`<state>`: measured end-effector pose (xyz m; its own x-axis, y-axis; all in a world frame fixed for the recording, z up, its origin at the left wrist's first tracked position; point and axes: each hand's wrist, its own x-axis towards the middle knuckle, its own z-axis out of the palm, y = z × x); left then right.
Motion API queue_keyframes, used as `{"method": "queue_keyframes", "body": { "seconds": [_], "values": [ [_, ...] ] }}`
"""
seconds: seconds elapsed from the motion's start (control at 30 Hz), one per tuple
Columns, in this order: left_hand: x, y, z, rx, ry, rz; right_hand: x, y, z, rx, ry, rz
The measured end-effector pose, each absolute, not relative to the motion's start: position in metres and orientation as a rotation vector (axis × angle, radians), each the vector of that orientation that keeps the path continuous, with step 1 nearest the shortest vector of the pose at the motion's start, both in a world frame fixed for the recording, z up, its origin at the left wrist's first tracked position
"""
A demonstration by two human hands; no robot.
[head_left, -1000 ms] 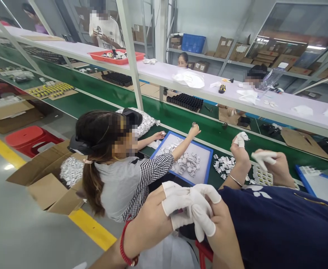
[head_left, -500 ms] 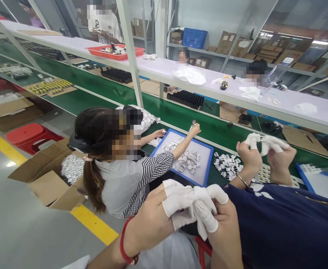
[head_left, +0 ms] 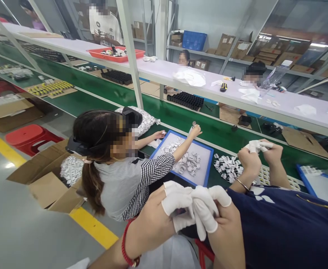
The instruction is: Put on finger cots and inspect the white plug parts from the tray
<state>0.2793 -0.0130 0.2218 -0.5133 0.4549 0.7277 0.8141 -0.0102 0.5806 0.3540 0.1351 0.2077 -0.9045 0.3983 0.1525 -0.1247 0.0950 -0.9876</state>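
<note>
My left hand (head_left: 160, 209), with a red braided bracelet at the wrist and white cloth covers on its fingers, is closed in front of my lap. Pressed against its fingertips is my right hand (head_left: 221, 220), also closed and wearing white finger covers. A small piece seems pinched between them, but the fingers hide it and its kind cannot be told. Beyond my hands lies a blue-rimmed tray (head_left: 178, 131) with many small white parts (head_left: 190, 162). A pile of similar white parts (head_left: 228, 167) rests on the green bench to its right.
A co-worker (head_left: 113, 179) with a checked sleeve reaches over the tray. At my right sits another person in a navy top (head_left: 287, 220), hands together. An open carton (head_left: 45, 188) of white parts and a red stool (head_left: 31, 136) stand left. A white shelf (head_left: 158, 71) spans the bench.
My hands stay pressed together, almost unmoved. The hands of the person on the right have come closer together and slightly lower.
</note>
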Motion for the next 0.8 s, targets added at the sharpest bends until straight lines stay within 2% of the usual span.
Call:
{"method": "queue_keyframes", "body": {
  "seconds": [0.2, 0.47, 0.67, 0.8],
  "values": [
    [0.277, -0.013, 0.223, -1.270, -1.960, -1.534, 0.351, 0.132, 0.215, -0.409, -2.160, 1.564],
    [0.276, -0.015, 0.220, -1.215, -1.964, -1.600, 0.340, 0.130, 0.219, -0.423, -2.199, 1.547],
    [0.284, -0.014, 0.224, -1.149, -1.669, -2.074, 0.347, 0.105, 0.227, -0.609, -1.787, 1.750],
    [0.284, -0.020, 0.231, -1.021, -1.610, -2.158, 0.345, 0.165, 0.225, -0.463, -1.817, 1.621]
  ]
}}
